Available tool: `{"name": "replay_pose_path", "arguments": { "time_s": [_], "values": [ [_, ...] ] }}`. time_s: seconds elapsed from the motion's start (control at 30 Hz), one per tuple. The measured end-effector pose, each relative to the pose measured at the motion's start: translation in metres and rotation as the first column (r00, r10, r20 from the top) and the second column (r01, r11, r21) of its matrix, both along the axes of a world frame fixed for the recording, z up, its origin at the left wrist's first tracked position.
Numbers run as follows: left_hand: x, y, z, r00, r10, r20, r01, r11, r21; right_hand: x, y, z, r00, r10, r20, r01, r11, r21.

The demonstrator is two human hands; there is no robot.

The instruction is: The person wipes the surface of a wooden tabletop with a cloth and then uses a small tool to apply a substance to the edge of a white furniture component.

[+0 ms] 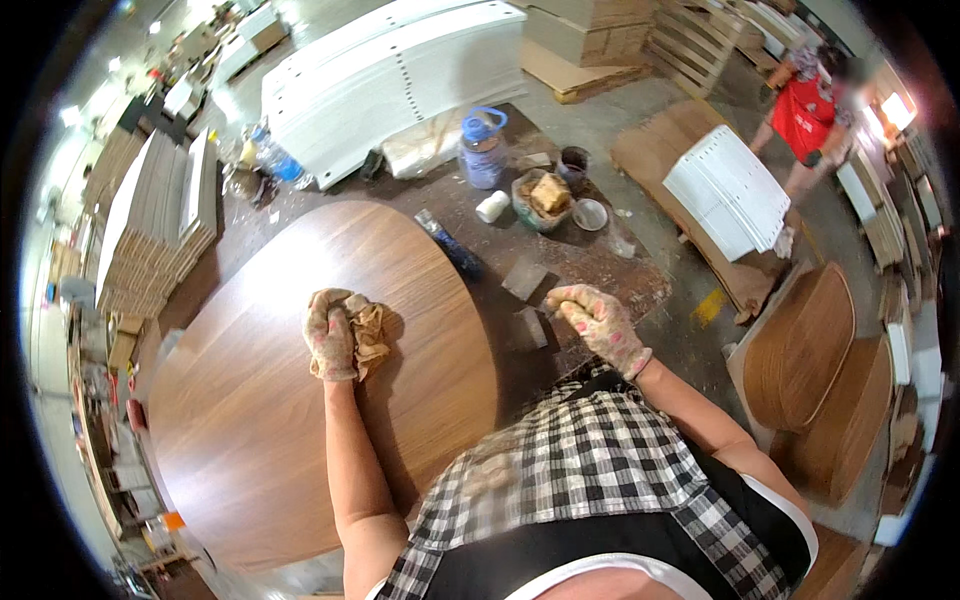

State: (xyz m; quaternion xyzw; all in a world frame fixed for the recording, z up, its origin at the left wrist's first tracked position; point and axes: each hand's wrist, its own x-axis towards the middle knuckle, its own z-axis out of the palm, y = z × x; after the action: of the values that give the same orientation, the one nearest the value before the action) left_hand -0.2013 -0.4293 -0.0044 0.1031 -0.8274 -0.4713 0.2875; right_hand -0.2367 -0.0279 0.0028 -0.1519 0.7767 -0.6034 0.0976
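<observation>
My left hand (331,334), in a pale glove with pink spots, is closed on a crumpled tan rag (370,341). The rag rests on the glossy brown oval wooden tabletop (270,430). To the right, past the tabletop's edge, my right hand (603,328) wears a matching glove. Its fingers are curled together; what they hold, if anything, is hidden. Nearest to it are a flat grey block (524,278) and a second small block (531,328) on the stained dark workbench (620,270). A dark-blue handled tool (450,245) lies along the tabletop's edge.
Farther back on the bench stand a blue-lidded bottle (483,155), a tub with a yellow sponge (543,199), a dark cup (573,166) and a white bottle (492,207). White panels (390,80) are stacked beyond. Wooden boards (800,350) lean at right. A person in red (803,115) stands at far right.
</observation>
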Motion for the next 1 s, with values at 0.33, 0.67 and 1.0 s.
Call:
{"name": "replay_pose_path", "arguments": {
  "time_s": [0.33,0.67,1.0],
  "values": [
    [0.007,0.001,0.006,0.969,0.242,0.044,-0.235,0.965,-0.119,-0.055,0.004,-0.033,0.919,0.097,-0.383,0.080,0.904,0.420],
    [0.009,0.000,0.011,0.976,0.186,0.112,-0.188,0.982,0.007,-0.036,0.003,-0.048,0.964,0.017,-0.265,0.076,0.938,0.338],
    [0.010,-0.013,0.002,0.983,0.151,0.107,-0.163,0.980,0.112,-0.012,0.027,-0.038,0.976,-0.155,-0.151,0.180,0.969,0.168]
  ]
}}
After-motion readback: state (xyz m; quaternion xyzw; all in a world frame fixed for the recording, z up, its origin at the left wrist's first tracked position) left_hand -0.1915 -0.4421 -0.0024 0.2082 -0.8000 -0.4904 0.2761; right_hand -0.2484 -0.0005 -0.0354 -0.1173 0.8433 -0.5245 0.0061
